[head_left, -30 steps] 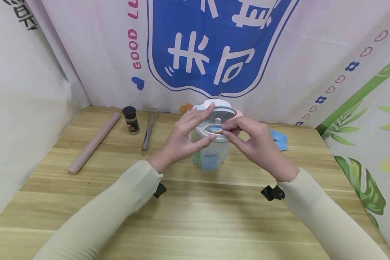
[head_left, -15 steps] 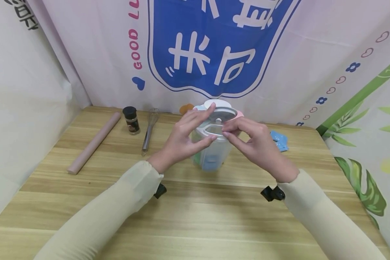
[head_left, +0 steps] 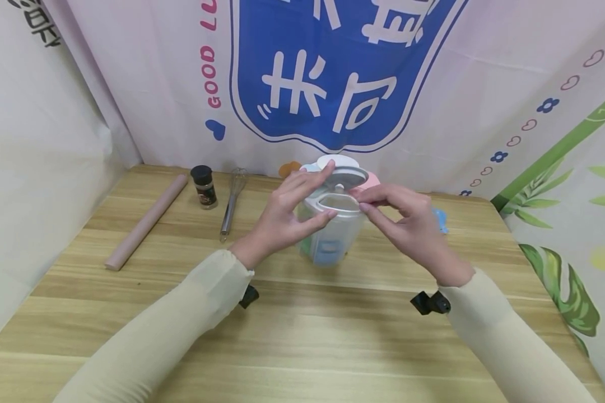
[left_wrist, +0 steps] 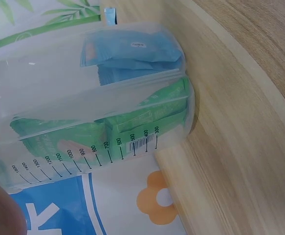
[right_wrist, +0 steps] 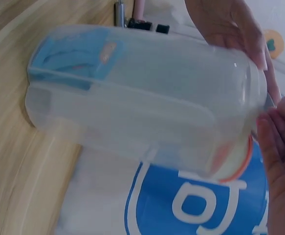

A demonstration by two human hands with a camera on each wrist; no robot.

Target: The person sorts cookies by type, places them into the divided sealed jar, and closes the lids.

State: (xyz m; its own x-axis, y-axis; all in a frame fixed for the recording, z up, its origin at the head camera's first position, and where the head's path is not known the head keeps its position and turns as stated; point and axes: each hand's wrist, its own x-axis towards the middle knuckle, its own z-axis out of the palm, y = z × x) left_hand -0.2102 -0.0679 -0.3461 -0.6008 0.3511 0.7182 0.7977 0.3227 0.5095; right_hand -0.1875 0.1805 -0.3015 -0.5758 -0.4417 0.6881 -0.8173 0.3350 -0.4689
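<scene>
A clear plastic storage container with a grey-and-white lid stands upright on the table. Its grey flap is raised above the opening. My left hand holds the container's top from the left, thumb at the front rim and a finger against the flap. Just right of the opening is my right hand, thumb and fingertips close together beside the rim, with nothing seen in them. Blue packets lie at the bottom of one compartment; green packets fill the neighbouring one.
A pinkish rolling pin, a black-capped spice jar and a whisk lie or stand to the left. Another blue packet is partly hidden behind my right hand. A printed cloth hangs behind the table.
A small blue-and-yellow packet at the opening has gone from my right fingertips, dropping into the container. My right hand has then moved slightly right; my left hand has stayed put.
</scene>
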